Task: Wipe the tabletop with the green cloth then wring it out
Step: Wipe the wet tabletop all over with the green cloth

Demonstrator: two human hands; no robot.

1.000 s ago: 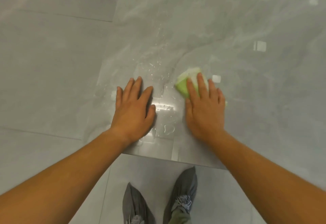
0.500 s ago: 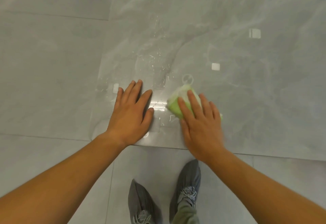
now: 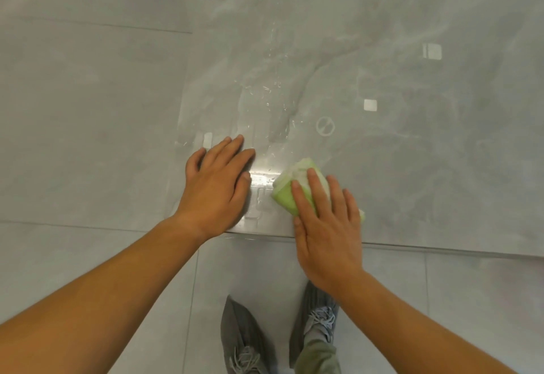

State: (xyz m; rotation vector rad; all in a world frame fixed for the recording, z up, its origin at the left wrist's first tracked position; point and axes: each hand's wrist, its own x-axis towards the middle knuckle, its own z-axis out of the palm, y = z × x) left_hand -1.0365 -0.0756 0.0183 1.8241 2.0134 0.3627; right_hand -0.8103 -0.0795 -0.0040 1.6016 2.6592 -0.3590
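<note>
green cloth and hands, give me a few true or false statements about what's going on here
1. The right hand presses flat on the green cloth. True.
2. The left hand is holding a spray bottle. False: it lies flat and bare on the tabletop.
3. The cloth lies near the table's front edge. True.
4. The tabletop is fully dry. False: water droplets and streaks show beyond the hands.
5. The cloth is being wrung over a bucket. False: it lies on the tabletop, and no bucket shows.
</note>
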